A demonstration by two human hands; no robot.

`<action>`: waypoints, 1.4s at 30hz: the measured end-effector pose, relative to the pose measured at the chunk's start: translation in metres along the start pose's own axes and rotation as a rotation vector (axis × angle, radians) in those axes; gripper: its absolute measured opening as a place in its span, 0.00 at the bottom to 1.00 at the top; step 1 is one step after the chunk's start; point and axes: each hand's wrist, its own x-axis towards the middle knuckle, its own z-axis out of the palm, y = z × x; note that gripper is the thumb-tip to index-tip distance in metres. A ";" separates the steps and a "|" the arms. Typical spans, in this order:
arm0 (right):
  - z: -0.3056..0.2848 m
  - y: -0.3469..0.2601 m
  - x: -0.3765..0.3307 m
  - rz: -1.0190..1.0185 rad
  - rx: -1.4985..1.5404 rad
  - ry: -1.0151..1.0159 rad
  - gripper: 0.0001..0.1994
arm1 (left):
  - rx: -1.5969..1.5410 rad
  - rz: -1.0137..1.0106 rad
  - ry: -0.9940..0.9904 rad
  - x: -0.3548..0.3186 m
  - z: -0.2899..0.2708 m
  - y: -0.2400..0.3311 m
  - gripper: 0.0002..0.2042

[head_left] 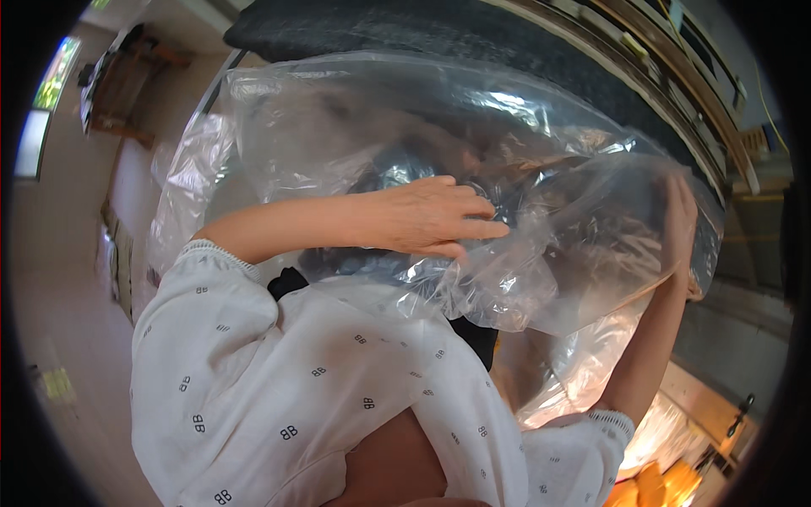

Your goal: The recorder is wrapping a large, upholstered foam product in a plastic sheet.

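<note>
Now both hands' grip: left hand (427,217) flat, right hand (680,221) clutching bag (355,127) edge.

A dark speckled countertop (405,34) runs across the top of the view, bending with the lens. The large clear plastic bag (541,169) appears to rest against its near edge, crumpled and glossy.

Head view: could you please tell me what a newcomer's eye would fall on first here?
A large clear plastic bag fills the middle of the picture, crumpled and shiny. The left hand lies flat on its front near the centre, while the right hand presses its right edge. Something dark shows through the plastic.
</note>
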 end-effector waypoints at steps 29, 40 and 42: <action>0.000 -0.007 -0.072 -0.071 0.298 0.202 0.13 | 0.091 0.323 0.583 0.229 -0.038 0.042 0.11; -0.013 -0.012 -0.088 0.005 0.354 0.113 0.23 | -0.148 0.394 0.327 0.304 -0.035 -0.004 0.10; -0.015 -0.015 -0.089 0.026 0.423 0.105 0.23 | -0.351 0.379 0.318 0.304 -0.025 -0.007 0.10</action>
